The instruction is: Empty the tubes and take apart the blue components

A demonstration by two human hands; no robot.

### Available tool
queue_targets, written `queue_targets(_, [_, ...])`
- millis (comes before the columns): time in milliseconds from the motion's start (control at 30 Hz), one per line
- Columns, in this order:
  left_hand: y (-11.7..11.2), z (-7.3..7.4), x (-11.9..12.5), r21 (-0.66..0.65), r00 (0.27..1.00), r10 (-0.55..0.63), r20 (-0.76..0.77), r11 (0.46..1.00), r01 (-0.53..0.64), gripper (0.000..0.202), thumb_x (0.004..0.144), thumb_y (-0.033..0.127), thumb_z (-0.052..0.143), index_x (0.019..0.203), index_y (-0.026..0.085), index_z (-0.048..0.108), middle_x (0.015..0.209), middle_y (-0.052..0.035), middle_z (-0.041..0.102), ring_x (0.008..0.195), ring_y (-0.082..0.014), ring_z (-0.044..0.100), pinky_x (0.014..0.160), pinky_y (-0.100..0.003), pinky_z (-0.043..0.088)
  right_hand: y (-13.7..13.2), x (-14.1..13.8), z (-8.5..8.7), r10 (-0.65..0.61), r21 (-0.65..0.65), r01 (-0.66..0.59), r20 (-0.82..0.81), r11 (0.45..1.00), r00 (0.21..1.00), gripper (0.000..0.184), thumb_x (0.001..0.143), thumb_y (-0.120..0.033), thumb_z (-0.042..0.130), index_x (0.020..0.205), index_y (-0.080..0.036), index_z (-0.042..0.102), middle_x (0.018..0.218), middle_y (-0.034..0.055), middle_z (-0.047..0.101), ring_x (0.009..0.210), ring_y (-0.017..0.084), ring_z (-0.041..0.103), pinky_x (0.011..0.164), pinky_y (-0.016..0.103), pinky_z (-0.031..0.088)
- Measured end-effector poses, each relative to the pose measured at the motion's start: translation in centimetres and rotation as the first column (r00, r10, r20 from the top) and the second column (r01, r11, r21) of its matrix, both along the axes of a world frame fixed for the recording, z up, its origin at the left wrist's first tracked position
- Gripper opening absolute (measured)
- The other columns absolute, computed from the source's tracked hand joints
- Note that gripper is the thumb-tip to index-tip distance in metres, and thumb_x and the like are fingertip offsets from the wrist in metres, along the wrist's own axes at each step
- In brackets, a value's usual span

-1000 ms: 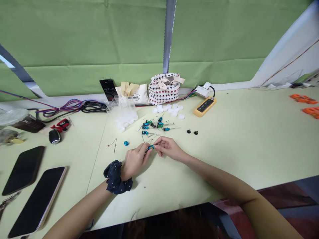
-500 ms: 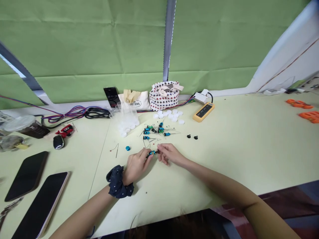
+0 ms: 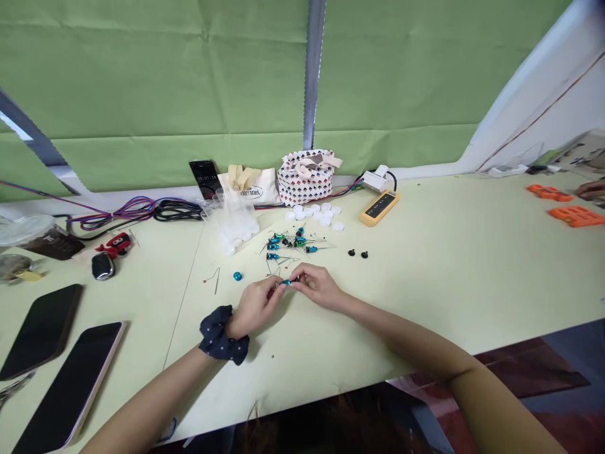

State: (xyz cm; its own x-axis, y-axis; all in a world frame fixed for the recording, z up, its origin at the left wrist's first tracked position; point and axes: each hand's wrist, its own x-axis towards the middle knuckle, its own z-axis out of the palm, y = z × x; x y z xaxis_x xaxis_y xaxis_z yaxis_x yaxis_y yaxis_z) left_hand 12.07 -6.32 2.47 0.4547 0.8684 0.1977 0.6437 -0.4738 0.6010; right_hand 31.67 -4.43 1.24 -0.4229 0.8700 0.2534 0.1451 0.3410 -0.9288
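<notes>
Both hands (image 3: 255,304) pinch a blue piece (image 3: 287,282); white discs (image 3: 325,222) lie beyond.

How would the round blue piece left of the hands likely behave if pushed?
The round blue piece would probably roll or skid, given its rounded outline. Being tiny beside the left hand, it is likely light. Its metallic-looking colour suggests it may be stiff.

Left hand (image 3: 255,305) and right hand (image 3: 320,289) pinch a small blue part (image 3: 287,282), near side of the blue-and-green cluster (image 3: 300,241). White caps (image 3: 326,222) lie beyond the cluster; two black pieces (image 3: 351,252), right of it.
</notes>
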Motion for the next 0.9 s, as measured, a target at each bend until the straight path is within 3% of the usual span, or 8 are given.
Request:
queue_targets(133, [0.6, 0.9, -0.5, -0.341, 0.966, -0.055, 0.253, 0.929, 0.142, 0.040, 0.091, 0.046, 0.038, 0.075, 0.015, 0.057, 0.059, 0.0027, 0.044, 0.052, -0.0099, 0.039, 0.050, -0.023, 0.031, -0.1, 0.9, 0.4, 0.096, 0.305, -0.132, 0.131, 0.943, 0.987, 0.016, 0.089, -0.034, 0.050, 0.089, -0.021, 0.061, 0.091, 0.0088, 0.061, 0.082, 0.019, 0.056, 0.074, 0.035, 0.048])
queue_targets(333, [1.6, 1.2, -2.1, -0.786, 0.914, 0.007, 0.405, 0.514, 0.344, 0.041, 0.087, 0.051, 0.043, 0.086, 0.016, 0.065, 0.048, 0.0081, 0.022, 0.039, -0.0068, 0.014, 0.040, -0.023, 0.015, -0.1, 1.6, 0.5, 0.162, 0.485, -0.334, 0.363, 0.808, 0.918, 0.025, 0.093, -0.018, 0.035, 0.094, -0.022, 0.060, 0.102, 0.0113, 0.062, 0.093, 0.021, 0.056, 0.080, 0.040, 0.047])
queue_targets(400, [1.7, 1.0, -2.3, -0.809, 0.900, 0.066, 0.431, 0.470, 0.353, 0.038, 0.086, 0.051, 0.047, 0.085, 0.017, 0.063, 0.047, 0.0086, 0.024, 0.038, -0.0062, 0.013, 0.039, -0.023, 0.013, -0.1, 1.7, 0.5, 0.122, 0.516, -0.349, 0.424, 0.782, 0.898, 0.030, 0.093, -0.014, 0.030, 0.095, -0.021, 0.059, 0.103, 0.0115, 0.061, 0.094, 0.021, 0.055, 0.082, 0.041, 0.046])
queue_targets(500, [1.7, 0.9, -2.1, -0.783, 0.881, 0.094, 0.464, 0.508, 0.359, 0.032, 0.084, 0.050, 0.052, 0.085, 0.018, 0.057, 0.043, 0.0089, 0.030, 0.037, -0.0054, 0.018, 0.039, -0.022, 0.014, -0.2, 1.5, 0.7, 0.071, 0.517, -0.283, 0.392, 0.808, 0.917, 0.029, 0.092, -0.013, 0.031, 0.087, -0.021, 0.059, 0.097, 0.0102, 0.060, 0.091, 0.020, 0.055, 0.080, 0.039, 0.048])
queue_targets(600, [1.5, 0.9, -1.9, -0.739, 0.891, 0.048, 0.452, 0.579, 0.343, 0.032, 0.082, 0.048, 0.056, 0.090, 0.017, 0.057, 0.040, 0.0097, 0.034, 0.036, -0.0048, 0.021, 0.040, -0.021, 0.015, -0.4, 1.0, 1.0, 0.100, 0.373, -0.190, 0.248, 0.908, 0.964, 0.010, 0.088, -0.023, 0.049, 0.092, -0.021, 0.058, 0.104, 0.0099, 0.055, 0.088, 0.018, 0.055, 0.071, 0.032, 0.052])
queue_targets(700, [1.3, 0.8, -1.9, -0.662, 0.899, 0.018, 0.437, 0.683, 0.309, 0.033, 0.083, 0.046, 0.056, 0.093, 0.015, 0.057, 0.041, 0.0097, 0.037, 0.038, -0.0047, 0.021, 0.042, -0.021, 0.015, -0.4, 0.5, 1.0, 0.123, 0.018, -0.125, 0.072, 0.992, 0.990, 0.052, 0.074, -0.039, 0.068, 0.119, -0.025, 0.045, 0.120, 0.0113, 0.047, 0.076, 0.013, 0.058, 0.053, 0.023, 0.053])
queue_targets(800, [1.2, 0.5, -1.9, -0.572, 0.909, 0.005, 0.417, 0.779, 0.257, 0.030, 0.084, 0.043, 0.056, 0.093, 0.015, 0.055, 0.042, 0.0097, 0.037, 0.040, -0.0051, 0.023, 0.043, -0.020, 0.016, -0.1, 0.2, 0.5, 0.131, -0.376, -0.132, -0.028, 0.917, 0.991, 0.045, 0.082, -0.054, 0.052, 0.110, -0.019, 0.046, 0.091, 0.0064, 0.060, 0.049, 0.007, 0.054, 0.038, 0.019, 0.045])
queue_targets(900, [1.1, 0.5, -1.9, -0.545, 0.921, -0.017, 0.389, 0.802, 0.245, 0.028, 0.084, 0.042, 0.056, 0.090, 0.015, 0.055, 0.043, 0.0096, 0.037, 0.040, -0.0053, 0.022, 0.043, -0.020, 0.016, 0.3, 0.2, 0.2, 0.155, -0.470, -0.197, -0.128, 0.860, 0.980, 0.038, 0.084, -0.052, 0.051, 0.086, -0.014, 0.052, 0.067, 0.0010, 0.058, 0.043, 0.005, 0.047, 0.038, 0.017, 0.041])
